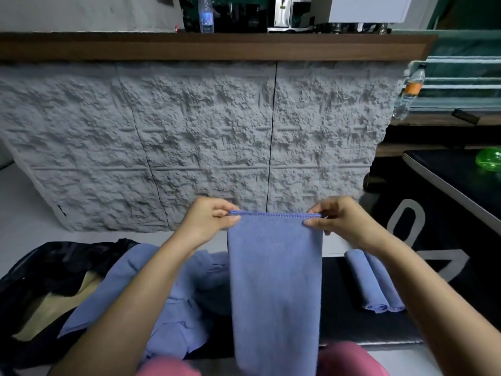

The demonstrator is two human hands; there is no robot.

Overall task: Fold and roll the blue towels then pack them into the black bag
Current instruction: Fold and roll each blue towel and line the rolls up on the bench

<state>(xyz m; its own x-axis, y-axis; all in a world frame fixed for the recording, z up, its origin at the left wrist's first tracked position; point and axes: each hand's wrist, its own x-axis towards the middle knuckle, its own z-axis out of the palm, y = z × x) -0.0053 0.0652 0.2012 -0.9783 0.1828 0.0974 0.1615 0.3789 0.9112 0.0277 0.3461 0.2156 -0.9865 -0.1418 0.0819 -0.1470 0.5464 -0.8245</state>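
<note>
While the left hand (208,221) and the right hand (345,221) each pinch a top corner of the blue towel (273,280), the risk is plain: only fingertips have it. The fingers (314,223) are curled tight on the stitched hem, thumbs over the front. The cloth is stretched level between them and hangs straight down, clear of the dark tabletop (344,321).

If one pinch slips, I'd say that corner drops, the layers slide apart and the fold needs redoing. Lower it carelessly and the loose bottom end, which runs out of view low down, could bunch or land skewed. That means a crooked roll! It could also come down on the heap of unfolded towels (162,289), below and left of the left-hand fingers, and tangle there.

Now the towel itself: soft, matte blue, a long narrow strip, seemingly folded lengthwise, edges fairly even, hardly a wrinkle. Limp stuff, it will go wherever gravity takes it. Two rolled towels (376,283) lie touching side by side, below the right-hand fingers. The black bag (40,270) gapes open well to the left of the left-hand fingers, pale lining showing.
</note>
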